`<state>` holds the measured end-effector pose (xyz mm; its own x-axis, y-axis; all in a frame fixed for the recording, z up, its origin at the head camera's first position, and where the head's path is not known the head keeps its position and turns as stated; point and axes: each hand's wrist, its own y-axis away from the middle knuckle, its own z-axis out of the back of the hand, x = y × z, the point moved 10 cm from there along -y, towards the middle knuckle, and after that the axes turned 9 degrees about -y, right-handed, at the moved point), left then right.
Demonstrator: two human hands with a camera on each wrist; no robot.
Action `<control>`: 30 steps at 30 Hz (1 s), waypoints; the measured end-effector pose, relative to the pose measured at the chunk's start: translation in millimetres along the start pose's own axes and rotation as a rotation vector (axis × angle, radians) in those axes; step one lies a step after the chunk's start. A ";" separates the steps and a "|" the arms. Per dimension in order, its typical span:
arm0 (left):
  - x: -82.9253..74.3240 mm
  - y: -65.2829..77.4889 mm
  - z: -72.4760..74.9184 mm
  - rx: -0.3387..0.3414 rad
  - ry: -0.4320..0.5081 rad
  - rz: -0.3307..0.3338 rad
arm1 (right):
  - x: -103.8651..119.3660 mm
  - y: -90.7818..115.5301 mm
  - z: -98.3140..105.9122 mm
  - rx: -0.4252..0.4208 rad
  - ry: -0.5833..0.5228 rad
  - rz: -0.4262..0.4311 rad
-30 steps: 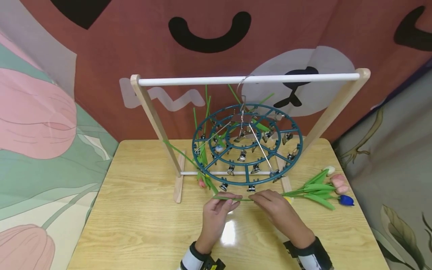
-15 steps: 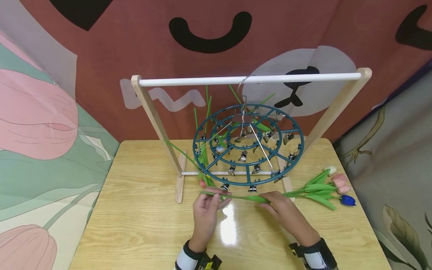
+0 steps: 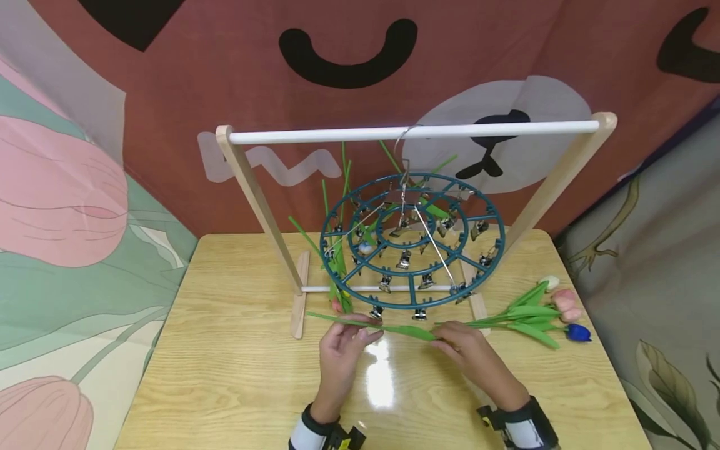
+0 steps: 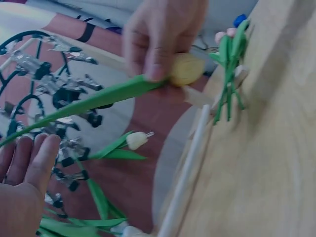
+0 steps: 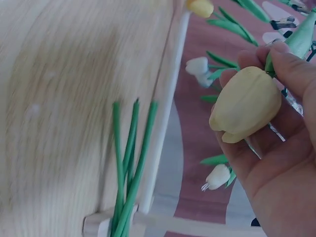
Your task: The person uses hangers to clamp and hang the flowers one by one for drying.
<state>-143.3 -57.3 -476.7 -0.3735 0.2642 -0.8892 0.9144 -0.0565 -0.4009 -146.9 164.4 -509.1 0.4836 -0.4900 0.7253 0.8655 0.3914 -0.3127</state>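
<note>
My right hand (image 3: 478, 356) pinches a yellow tulip (image 5: 247, 101) with a green stem, right behind its bloom. In the head view its leaf (image 3: 413, 332) shows while the fingers hide the bloom. The stem runs left across the fingers of my left hand (image 3: 337, 359); in the left wrist view, those fingers (image 4: 42, 163) stretch out straight beneath it. Just beyond both hands hangs a round teal clip hanger (image 3: 412, 307) with several metal clips (image 3: 404, 259). Tulips hang from its left and back parts, including a white tulip (image 4: 137, 140) with its bloom downward.
A wooden stand with a white top bar (image 3: 315, 135) carries the hanger, and its foot (image 3: 299, 315) rests on the wooden table (image 3: 225, 362). On the right lie several loose tulips (image 3: 531, 312) with blue, pink and white blooms. A printed cloth (image 3: 225, 75) covers the wall behind.
My right hand has shifted its grip along the yellow tulip toward the bloom. My left hand has moved left, its fingers now under the stem. A green stem at the hanger's left has swung rightward.
</note>
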 end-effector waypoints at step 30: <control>27.5 8.2 -3.6 -0.042 -0.180 0.108 | 57.4 -30.0 -34.3 0.091 -0.036 0.000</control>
<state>-145.5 -47.0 -503.7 -0.2914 0.0824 -0.9530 0.9549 -0.0341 -0.2949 -140.7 97.8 -479.0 0.4768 -0.4623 0.7477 0.8495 0.4609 -0.2568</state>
